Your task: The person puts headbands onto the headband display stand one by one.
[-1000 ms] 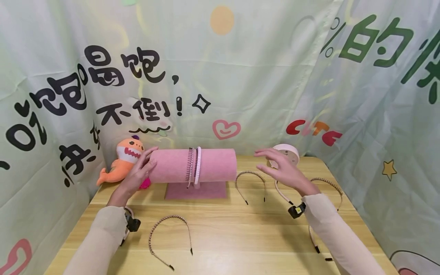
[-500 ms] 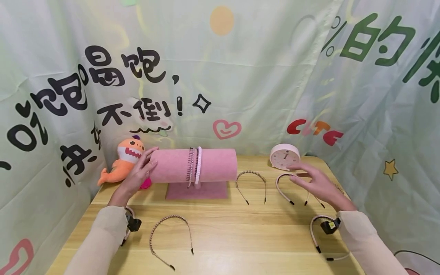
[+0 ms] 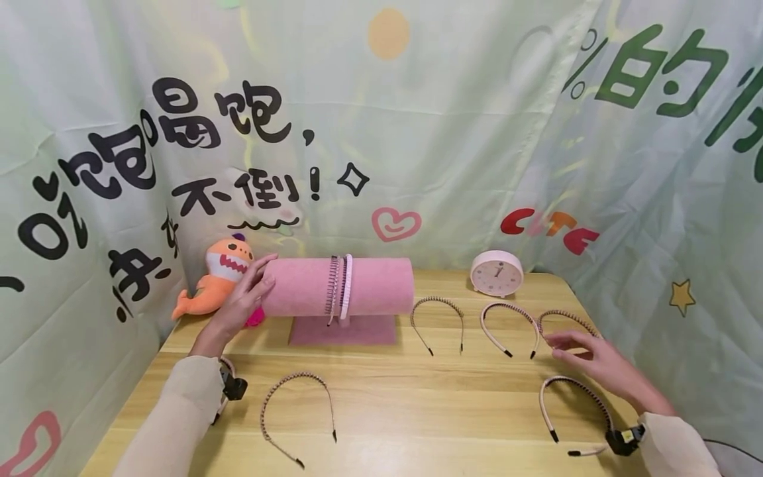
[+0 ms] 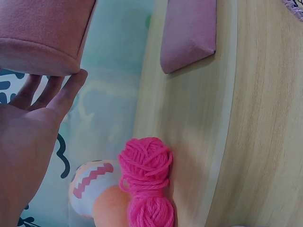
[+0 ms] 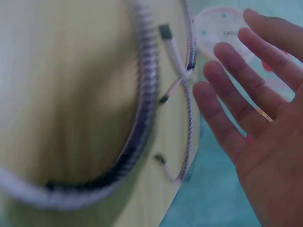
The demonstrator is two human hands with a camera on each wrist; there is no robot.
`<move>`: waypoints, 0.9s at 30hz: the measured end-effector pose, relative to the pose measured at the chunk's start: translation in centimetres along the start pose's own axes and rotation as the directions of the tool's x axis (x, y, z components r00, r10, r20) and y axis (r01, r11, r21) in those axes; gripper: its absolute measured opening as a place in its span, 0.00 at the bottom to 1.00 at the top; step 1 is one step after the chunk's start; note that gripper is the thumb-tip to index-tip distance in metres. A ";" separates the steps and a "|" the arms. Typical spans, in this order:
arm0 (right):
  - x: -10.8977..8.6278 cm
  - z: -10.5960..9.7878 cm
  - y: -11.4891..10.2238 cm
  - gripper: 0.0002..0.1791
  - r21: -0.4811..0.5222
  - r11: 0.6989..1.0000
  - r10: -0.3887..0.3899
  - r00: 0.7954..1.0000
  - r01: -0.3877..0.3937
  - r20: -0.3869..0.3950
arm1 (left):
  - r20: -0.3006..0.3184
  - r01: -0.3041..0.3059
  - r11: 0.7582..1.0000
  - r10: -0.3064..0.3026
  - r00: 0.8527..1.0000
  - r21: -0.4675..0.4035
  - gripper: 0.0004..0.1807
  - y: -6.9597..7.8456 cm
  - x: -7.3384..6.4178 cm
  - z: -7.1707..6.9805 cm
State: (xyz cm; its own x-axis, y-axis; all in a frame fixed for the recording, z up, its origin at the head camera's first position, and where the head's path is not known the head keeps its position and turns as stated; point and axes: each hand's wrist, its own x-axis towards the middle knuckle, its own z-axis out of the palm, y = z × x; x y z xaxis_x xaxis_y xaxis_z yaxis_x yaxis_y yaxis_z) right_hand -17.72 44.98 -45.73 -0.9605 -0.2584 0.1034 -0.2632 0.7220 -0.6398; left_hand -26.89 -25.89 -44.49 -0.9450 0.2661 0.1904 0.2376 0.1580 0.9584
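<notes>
A pink velvet headband stand, a thick roll on a flat base, carries several headbands around its middle. My left hand rests against the roll's left end; in the left wrist view its fingers reach straight up to the end's edge. My right hand hovers over the right side of the table, holding nothing, its fingers spread in the right wrist view. Below it lies a pale headband with a dark toothed inner side. Just beyond its fingertips is a braided headband, partly covered by the hand.
On the wooden table lie more headbands: a thin one right of the stand, a pale one beside it, another in front. A round clock stands behind. An orange plush shark and pink yarn sit left.
My right hand has moved from beside the stand to the right and nearer, uncovering the clock and the pale headband. The left hand has stayed at the stand's end.
</notes>
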 end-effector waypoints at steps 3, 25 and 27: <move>-1.2 0.0 1.4 0.18 -0.033 0.999 0.020 1.000 -0.019 0.023 | -0.001 -0.004 1.000 0.004 1.000 0.003 0.33 0.0 0.0 0.1; -4.4 1.9 6.5 0.10 -0.060 0.996 -0.063 0.998 0.061 -0.028 | 0.004 0.003 1.000 -0.003 1.000 0.008 0.33 -0.1 0.0 0.1; -4.5 2.1 6.5 0.10 -0.069 0.995 -0.080 0.996 0.076 -0.044 | 0.003 0.004 1.000 -0.004 1.000 0.002 0.33 0.0 0.0 0.1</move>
State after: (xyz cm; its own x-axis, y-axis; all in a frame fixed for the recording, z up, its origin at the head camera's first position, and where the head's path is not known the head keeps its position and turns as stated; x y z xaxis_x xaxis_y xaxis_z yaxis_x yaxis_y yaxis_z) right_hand -14.97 49.50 -51.94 -0.9395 -0.2866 0.1873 -0.3414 0.7427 -0.5760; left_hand -26.87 -25.79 -44.54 -0.9454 0.2678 0.1859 0.2343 0.1614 0.9587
